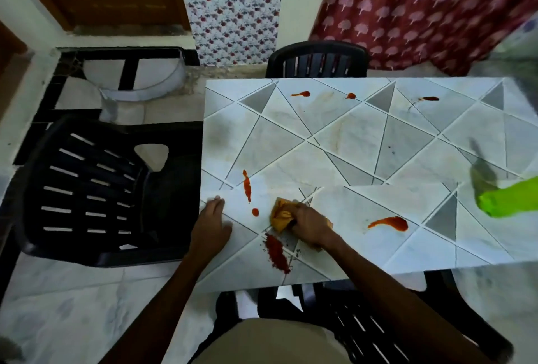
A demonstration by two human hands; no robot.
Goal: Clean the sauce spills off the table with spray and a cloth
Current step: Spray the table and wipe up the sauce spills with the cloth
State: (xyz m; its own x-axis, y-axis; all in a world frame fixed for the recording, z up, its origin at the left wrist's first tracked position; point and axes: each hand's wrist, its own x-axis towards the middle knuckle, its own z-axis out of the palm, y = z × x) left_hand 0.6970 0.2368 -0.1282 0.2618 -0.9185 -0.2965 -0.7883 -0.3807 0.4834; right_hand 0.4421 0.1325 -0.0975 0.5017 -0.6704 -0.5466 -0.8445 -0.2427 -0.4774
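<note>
Right hand [311,224] grips orange cloth [281,213] on counter [349,145]; left hand [211,224] flat, fingers straight, at edge. Sauce smear [276,253] just nearside of cloth, running diagonally; right hand nearer

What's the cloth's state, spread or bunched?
Bunched: the orange cloth is crumpled into a wad, gripped by the right hand on the table.

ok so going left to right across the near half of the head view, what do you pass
black chair, left hand, thin sauce streak, orange cloth held by the right hand, curved sauce smear, green spray bottle
</note>
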